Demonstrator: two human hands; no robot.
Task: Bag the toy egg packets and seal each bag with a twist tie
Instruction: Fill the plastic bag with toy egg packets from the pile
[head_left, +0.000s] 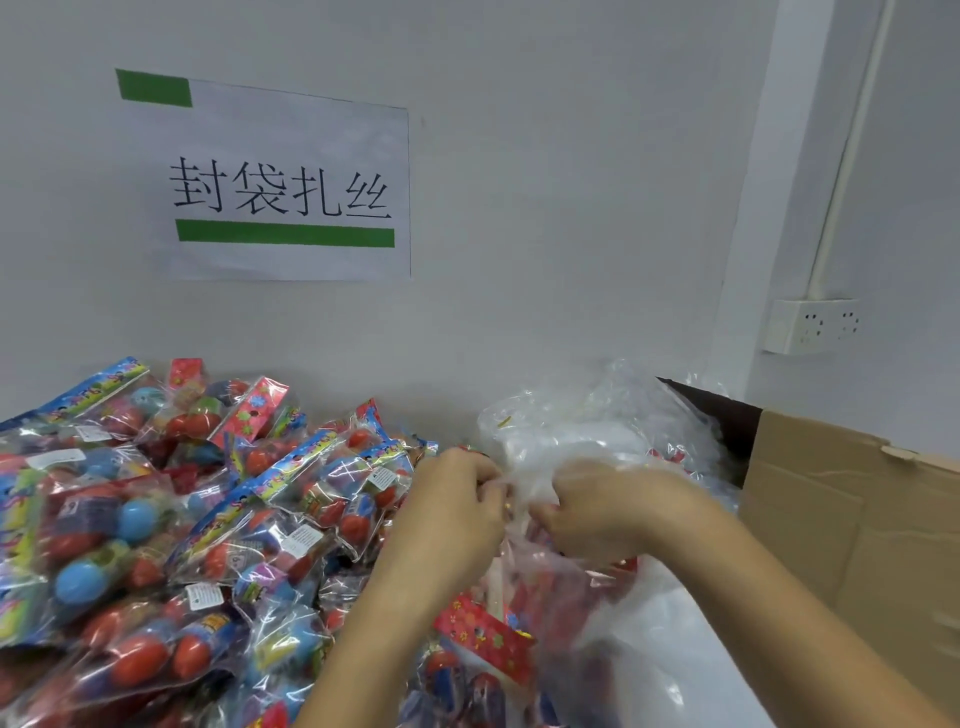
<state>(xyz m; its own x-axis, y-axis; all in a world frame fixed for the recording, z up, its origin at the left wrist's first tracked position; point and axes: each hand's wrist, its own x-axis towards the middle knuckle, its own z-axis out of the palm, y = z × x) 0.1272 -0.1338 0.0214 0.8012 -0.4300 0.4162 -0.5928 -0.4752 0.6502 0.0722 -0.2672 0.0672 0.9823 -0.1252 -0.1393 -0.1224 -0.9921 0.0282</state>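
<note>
Clear, crinkly bag (561, 587) of toy egg packets (488, 636) nearest, light, soft, slippery. Best gripped at gathered neck, where left hand (457, 506) and right hand (597, 512) pinch film together, possibly with yellow twist tie (506, 505). Loose packets (156, 519) heaped left; cardboard box (852, 525) right.

Even soft light, blurred lower edges
</note>
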